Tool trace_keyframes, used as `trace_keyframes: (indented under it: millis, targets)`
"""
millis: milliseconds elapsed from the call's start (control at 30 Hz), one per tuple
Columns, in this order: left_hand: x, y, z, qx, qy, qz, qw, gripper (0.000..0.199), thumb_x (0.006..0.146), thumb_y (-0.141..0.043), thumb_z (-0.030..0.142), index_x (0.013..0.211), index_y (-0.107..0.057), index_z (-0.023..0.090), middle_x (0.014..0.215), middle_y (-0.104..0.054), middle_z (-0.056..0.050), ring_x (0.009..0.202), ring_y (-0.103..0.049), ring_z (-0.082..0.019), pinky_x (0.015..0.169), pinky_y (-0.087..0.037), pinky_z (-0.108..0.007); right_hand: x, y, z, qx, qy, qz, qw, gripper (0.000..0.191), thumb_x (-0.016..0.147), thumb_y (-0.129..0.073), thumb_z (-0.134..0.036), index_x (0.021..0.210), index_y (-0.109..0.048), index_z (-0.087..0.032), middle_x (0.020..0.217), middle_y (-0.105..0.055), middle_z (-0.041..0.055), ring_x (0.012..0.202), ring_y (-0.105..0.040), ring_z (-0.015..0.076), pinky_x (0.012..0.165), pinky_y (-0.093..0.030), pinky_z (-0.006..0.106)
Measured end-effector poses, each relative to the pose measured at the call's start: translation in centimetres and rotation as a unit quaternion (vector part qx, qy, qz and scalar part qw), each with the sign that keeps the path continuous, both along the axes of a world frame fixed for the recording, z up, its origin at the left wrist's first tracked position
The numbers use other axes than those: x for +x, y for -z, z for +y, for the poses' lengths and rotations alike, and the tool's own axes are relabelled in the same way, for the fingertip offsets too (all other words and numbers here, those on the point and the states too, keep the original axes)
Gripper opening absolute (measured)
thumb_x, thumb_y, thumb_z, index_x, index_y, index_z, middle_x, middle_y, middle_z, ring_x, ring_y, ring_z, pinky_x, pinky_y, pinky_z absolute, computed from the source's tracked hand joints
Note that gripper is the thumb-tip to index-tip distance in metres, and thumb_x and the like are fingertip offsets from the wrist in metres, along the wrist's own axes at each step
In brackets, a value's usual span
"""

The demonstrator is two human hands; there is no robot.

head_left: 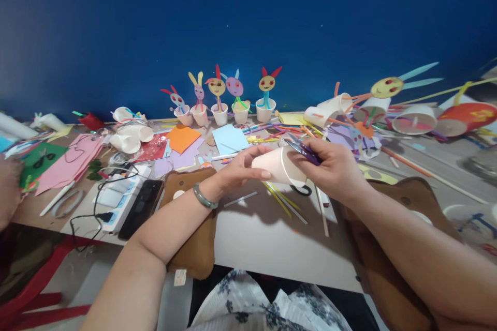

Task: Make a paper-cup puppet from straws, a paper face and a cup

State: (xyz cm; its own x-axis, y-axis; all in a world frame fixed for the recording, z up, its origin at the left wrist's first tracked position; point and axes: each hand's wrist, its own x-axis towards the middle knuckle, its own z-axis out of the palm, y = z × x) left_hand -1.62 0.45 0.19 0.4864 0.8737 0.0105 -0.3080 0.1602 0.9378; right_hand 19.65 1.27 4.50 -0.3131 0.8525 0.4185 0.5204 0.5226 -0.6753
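Observation:
My left hand (252, 164) is closed around the base of a white paper cup (272, 165), which lies tilted on its side in the air with its mouth to the right. At the cup's rim, my right hand (330, 165) grips a slim purple tool (305, 151) with a silvery tip; its exact kind is hard to make out. The tip is close to the upper rim, but whether it touches is unclear. Below the cup, yellow and white strips (281, 201) lie on the table beside a black ring-shaped handle (303, 191).
Several paper-cup rabbit figures (240, 111) line the blue wall. Coloured paper (184, 138), a power strip (126, 199), a phone (142, 207) and brown cushions (190, 245) surround my arms. Another person's hand (10, 191) is at far left. More cups (415, 120) lie at right.

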Motion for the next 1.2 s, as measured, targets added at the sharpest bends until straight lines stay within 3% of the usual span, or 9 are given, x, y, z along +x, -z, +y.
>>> trace_keyframes:
  millis: [133, 233, 333, 500, 700, 933, 1200]
  targets:
    - [0.1, 0.5, 0.2, 0.143, -0.027, 0.104, 0.984, 0.072, 0.055, -0.094, 0.033, 0.118, -0.063, 0.021, 0.121, -0.064, -0.009, 0.109, -0.061, -0.024, 0.096, -0.047, -0.036, 0.2, 0.6, 0.4, 0.026, -0.015, -0.033, 0.999, 0.031, 0.083, -0.06, -0.028, 0.059, -0.042, -0.023, 0.054, -0.04, -0.0031, 0.053, -0.037, 0.0116, 0.051, -0.031, 0.028]
    - [0.3, 0.6, 0.2, 0.208, -0.012, 0.181, 0.961, 0.067, 0.05, -0.095, 0.035, 0.109, -0.067, 0.018, 0.111, -0.068, -0.008, 0.106, -0.062, -0.027, 0.097, -0.047, -0.041, 0.0, 1.1, 0.5, 0.017, -0.047, -0.045, 0.998, 0.031, 0.081, -0.064, -0.031, 0.058, -0.044, -0.022, 0.053, -0.041, -0.0041, 0.052, -0.037, 0.0106, 0.049, -0.031, 0.027]
    - [0.5, 0.7, 0.1, 0.182, 0.012, 0.182, 0.966, 0.063, 0.052, -0.093, 0.036, 0.106, -0.066, 0.017, 0.102, -0.07, -0.008, 0.099, -0.064, -0.028, 0.094, -0.05, -0.042, -0.2, 1.3, 0.5, -0.007, -0.032, -0.005, 0.999, 0.032, 0.084, -0.065, -0.038, 0.061, -0.05, -0.021, 0.054, -0.044, -0.0034, 0.052, -0.039, 0.0112, 0.05, -0.032, 0.027]
    - [0.6, 1.1, 0.4, 0.129, -0.096, 0.124, 0.979, 0.082, 0.044, -0.098, 0.036, 0.116, -0.063, 0.016, 0.117, -0.07, -0.013, 0.116, -0.062, -0.032, 0.105, -0.046, -0.046, -0.3, 1.5, 0.8, 0.0, 0.045, 0.12, 0.992, 0.028, 0.09, -0.062, -0.044, 0.072, -0.057, -0.023, 0.057, -0.046, -0.003, 0.055, -0.043, 0.0141, 0.055, -0.036, 0.029]
    - [1.0, 1.0, 0.0, 0.096, -0.166, 0.062, 0.979, 0.084, 0.053, -0.095, 0.036, 0.124, -0.054, 0.016, 0.127, -0.065, -0.014, 0.121, -0.059, -0.03, 0.107, -0.044, -0.045, -0.7, 2.8, 1.0, -0.036, 0.004, 0.142, 0.989, 0.026, 0.095, -0.055, -0.043, 0.078, -0.058, -0.023, 0.056, -0.044, -0.0036, 0.051, -0.04, 0.014, 0.052, -0.035, 0.03]
    - [0.7, 1.1, 0.2, 0.072, -0.155, 0.015, 0.985, 0.076, 0.058, -0.089, 0.042, 0.123, -0.057, 0.018, 0.125, -0.065, -0.012, 0.118, -0.058, -0.029, 0.104, -0.045, -0.044, -1.7, 3.0, 0.4, -0.003, 0.0, 0.135, 0.991, 0.018, 0.086, -0.064, -0.036, 0.077, -0.057, -0.023, 0.064, -0.054, -0.0016, 0.057, -0.044, 0.0136, 0.055, -0.039, 0.029]
    - [0.7, 1.1, 0.1, 0.09, -0.151, 0.011, 0.984, 0.079, 0.063, -0.087, 0.041, 0.131, -0.054, 0.02, 0.132, -0.062, -0.012, 0.126, -0.055, -0.03, 0.107, -0.044, -0.045, -1.9, 4.1, 0.4, -0.007, 0.001, 0.127, 0.992, 0.024, 0.087, -0.065, -0.04, 0.074, -0.055, -0.023, 0.062, -0.05, -0.0021, 0.056, -0.043, 0.0137, 0.054, -0.038, 0.029]
